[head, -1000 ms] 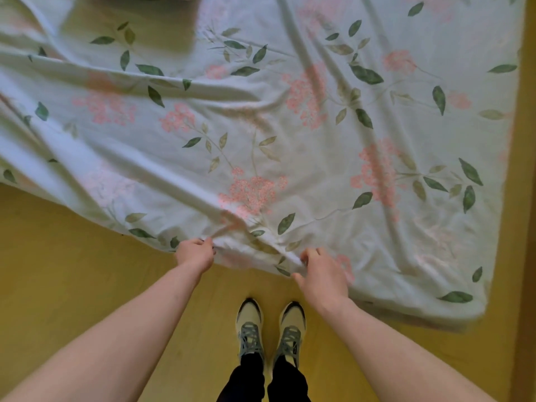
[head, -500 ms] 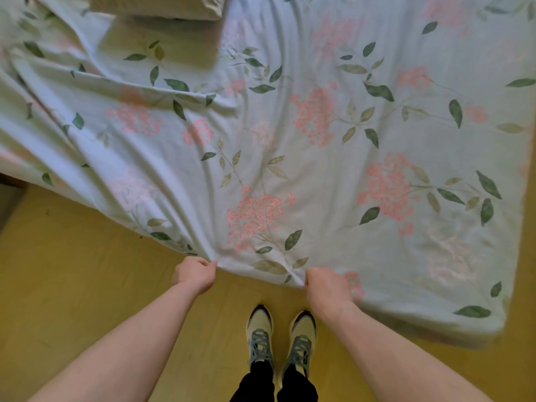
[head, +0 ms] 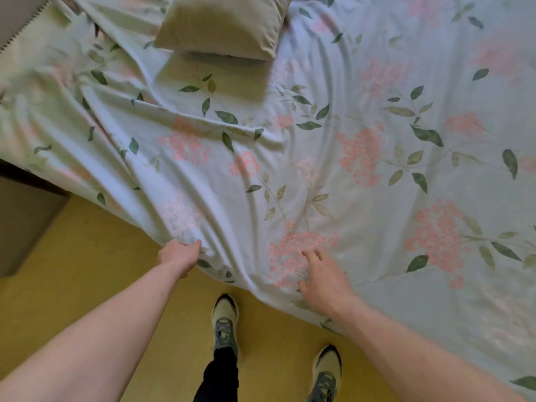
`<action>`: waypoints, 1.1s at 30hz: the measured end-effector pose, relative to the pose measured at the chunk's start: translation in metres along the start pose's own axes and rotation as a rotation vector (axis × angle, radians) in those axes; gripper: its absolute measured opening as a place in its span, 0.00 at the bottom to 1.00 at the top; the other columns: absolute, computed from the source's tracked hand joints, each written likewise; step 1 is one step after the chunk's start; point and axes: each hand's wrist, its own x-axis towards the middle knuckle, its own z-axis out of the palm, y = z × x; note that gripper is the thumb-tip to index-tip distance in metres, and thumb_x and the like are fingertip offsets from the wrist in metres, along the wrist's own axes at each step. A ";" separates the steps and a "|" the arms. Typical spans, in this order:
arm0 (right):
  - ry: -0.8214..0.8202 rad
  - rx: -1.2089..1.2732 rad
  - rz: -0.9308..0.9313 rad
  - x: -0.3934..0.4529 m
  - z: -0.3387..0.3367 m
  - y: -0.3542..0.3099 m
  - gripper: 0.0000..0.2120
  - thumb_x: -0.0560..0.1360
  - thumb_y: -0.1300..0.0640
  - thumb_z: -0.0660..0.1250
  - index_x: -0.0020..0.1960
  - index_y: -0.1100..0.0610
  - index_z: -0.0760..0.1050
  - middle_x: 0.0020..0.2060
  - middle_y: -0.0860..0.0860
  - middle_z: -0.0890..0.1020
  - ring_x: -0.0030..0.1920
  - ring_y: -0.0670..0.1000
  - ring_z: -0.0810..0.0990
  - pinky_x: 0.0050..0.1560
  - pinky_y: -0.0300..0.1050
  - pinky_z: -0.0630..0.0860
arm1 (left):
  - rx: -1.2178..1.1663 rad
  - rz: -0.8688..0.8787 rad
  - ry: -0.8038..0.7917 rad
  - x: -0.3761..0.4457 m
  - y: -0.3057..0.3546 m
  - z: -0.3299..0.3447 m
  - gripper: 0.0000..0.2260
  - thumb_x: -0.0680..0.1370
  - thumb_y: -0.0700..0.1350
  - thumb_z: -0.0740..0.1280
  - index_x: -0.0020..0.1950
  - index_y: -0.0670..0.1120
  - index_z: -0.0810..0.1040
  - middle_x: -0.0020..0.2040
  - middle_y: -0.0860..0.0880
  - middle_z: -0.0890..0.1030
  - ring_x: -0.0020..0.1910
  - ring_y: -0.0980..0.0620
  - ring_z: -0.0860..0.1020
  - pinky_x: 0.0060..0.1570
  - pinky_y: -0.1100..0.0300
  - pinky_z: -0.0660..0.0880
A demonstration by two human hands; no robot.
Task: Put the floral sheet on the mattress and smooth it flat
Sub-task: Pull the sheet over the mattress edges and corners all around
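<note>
Left hand (head: 179, 254) has a curled-finger grip on the near hem of the floral sheet (head: 290, 169), likely anchoring it so the creases fanning from that edge can be drawn out. Right hand (head: 324, 281) lies on the cloth with 4 fingers spread and holding nothing, arm reaching forward, sheet draped wrinkled over the mattress below the pillow (head: 223, 24).

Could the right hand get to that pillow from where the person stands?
Probably not without leaning in: the right hand rests near the floral sheet's front edge, the pillow lies far across. Nothing blocks the way.
</note>
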 end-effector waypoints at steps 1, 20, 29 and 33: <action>0.007 0.015 -0.011 0.011 0.000 -0.014 0.33 0.79 0.54 0.66 0.80 0.53 0.58 0.76 0.51 0.64 0.74 0.55 0.67 0.73 0.51 0.69 | 0.006 -0.019 0.005 0.014 0.001 -0.009 0.21 0.79 0.61 0.65 0.58 0.44 0.80 0.47 0.44 0.84 0.37 0.45 0.83 0.37 0.54 0.84; -0.172 -0.099 0.078 0.114 0.066 -0.213 0.20 0.79 0.53 0.68 0.69 0.50 0.68 0.61 0.51 0.74 0.56 0.55 0.77 0.55 0.48 0.77 | 0.020 0.126 -0.051 0.146 -0.032 -0.089 0.17 0.79 0.61 0.64 0.42 0.49 0.78 0.43 0.47 0.83 0.41 0.47 0.79 0.36 0.58 0.71; -0.194 -0.098 0.142 0.140 0.068 -0.230 0.14 0.78 0.51 0.69 0.62 0.51 0.75 0.56 0.50 0.80 0.54 0.54 0.80 0.52 0.46 0.77 | -0.010 0.207 -0.038 0.157 -0.017 -0.087 0.14 0.77 0.48 0.68 0.32 0.47 0.73 0.30 0.52 0.77 0.32 0.49 0.75 0.29 0.61 0.67; -0.236 -0.053 0.057 0.139 0.059 -0.230 0.12 0.80 0.51 0.63 0.62 0.50 0.78 0.55 0.48 0.82 0.49 0.49 0.79 0.49 0.40 0.74 | -0.004 0.153 0.021 0.142 -0.036 -0.097 0.14 0.74 0.45 0.67 0.30 0.48 0.68 0.28 0.50 0.72 0.31 0.47 0.70 0.29 0.59 0.63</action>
